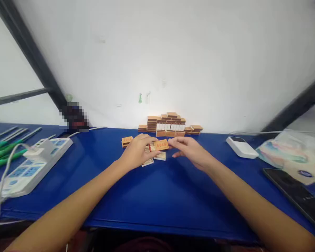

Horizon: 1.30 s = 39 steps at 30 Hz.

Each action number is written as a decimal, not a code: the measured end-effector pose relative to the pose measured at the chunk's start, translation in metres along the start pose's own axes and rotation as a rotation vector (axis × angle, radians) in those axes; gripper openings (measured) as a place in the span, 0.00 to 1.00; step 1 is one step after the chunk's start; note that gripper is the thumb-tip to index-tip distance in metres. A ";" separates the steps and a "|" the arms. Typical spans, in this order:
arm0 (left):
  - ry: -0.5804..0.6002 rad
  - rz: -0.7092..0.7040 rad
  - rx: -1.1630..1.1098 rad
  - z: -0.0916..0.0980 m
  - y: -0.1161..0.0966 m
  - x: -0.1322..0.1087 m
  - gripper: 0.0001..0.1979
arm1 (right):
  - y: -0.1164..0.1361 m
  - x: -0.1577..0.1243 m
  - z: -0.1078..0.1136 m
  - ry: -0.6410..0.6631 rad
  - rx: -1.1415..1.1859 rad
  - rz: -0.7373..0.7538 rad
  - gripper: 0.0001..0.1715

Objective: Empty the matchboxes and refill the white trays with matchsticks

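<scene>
Matchbox (161,144), orange with red lettering, is up in the air between the person's two hands, over the middle of the blue tabletop (152,199) and toward its back edge. From where I stand, its inner tray sticks out on the left, showing a row of red-headed matches (151,147). The left hand (136,149) grips that end, thumb along the near side and fingers reaching over the far side. The right hand (190,149) pinches the opposite end of the sleeve between thumb and forefinger, while its other fingers curl loosely below, clear of the box. So the box sits squarely between them, both wrists angled inward.

Just beneath it, two open match trays (160,156) rest on the tabletop, the nearer one partly covered by the left hand. A small pile of matchboxes (126,140) lies just beside that same hand, on its outer side. Behind everything, near the white wall (173,52), stands a stepped stack of matchboxes (171,119), with white upright faces across its middle and lower piles at either end.

Farther off to the left I can see a white power strip (42,168) and some green-handled tools (5,152). Well to the right are a white device (243,147), a plastic bag (288,154) and a dark smartphone (294,192).
</scene>
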<state>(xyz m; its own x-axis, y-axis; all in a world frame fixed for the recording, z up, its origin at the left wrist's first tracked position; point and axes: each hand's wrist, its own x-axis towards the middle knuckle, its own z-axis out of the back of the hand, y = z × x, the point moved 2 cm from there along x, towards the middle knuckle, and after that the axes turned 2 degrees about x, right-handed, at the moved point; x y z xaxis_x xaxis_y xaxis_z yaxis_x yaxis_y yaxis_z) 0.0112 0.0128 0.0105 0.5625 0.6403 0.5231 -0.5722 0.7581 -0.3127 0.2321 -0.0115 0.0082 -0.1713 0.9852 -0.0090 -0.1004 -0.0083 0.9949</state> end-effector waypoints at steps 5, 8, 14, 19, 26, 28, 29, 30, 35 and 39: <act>0.060 0.087 0.034 0.004 -0.002 0.000 0.19 | -0.005 0.002 -0.001 -0.014 -0.008 0.003 0.17; 0.045 0.158 0.069 0.008 0.000 0.001 0.19 | -0.001 0.011 0.023 -0.097 -0.019 -0.011 0.11; 0.139 0.079 0.013 -0.010 -0.019 -0.006 0.23 | -0.006 0.036 0.116 -0.571 -0.149 -0.042 0.06; 0.302 -0.105 -0.011 -0.035 -0.049 -0.022 0.23 | -0.022 0.063 0.152 -0.652 -0.267 -0.046 0.06; 0.265 -0.259 -0.070 -0.045 -0.052 -0.027 0.24 | -0.034 0.087 0.143 -0.512 -0.388 0.037 0.10; 0.257 -0.259 -0.070 -0.045 -0.051 -0.027 0.24 | -0.037 0.089 0.144 -0.523 -0.413 0.049 0.10; 0.259 -0.260 -0.071 -0.046 -0.051 -0.027 0.25 | -0.039 0.090 0.145 -0.541 -0.426 0.057 0.11; 0.262 -0.261 -0.070 -0.046 -0.051 -0.027 0.25 | -0.041 0.090 0.146 -0.561 -0.443 0.062 0.13; 0.275 -0.259 -0.069 -0.045 -0.053 -0.027 0.25 | -0.048 0.090 0.148 -0.587 -0.505 0.091 0.14; 0.280 -0.261 -0.070 -0.045 -0.053 -0.027 0.24 | -0.052 0.091 0.142 -0.554 -0.516 0.085 0.08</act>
<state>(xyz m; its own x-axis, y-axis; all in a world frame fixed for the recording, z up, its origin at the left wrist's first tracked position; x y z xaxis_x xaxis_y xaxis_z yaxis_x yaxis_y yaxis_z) 0.0531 -0.0392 -0.0234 0.8307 0.4259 0.3585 -0.3512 0.9006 -0.2561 0.3614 0.1027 -0.0299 0.3046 0.9182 0.2531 -0.5774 -0.0333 0.8158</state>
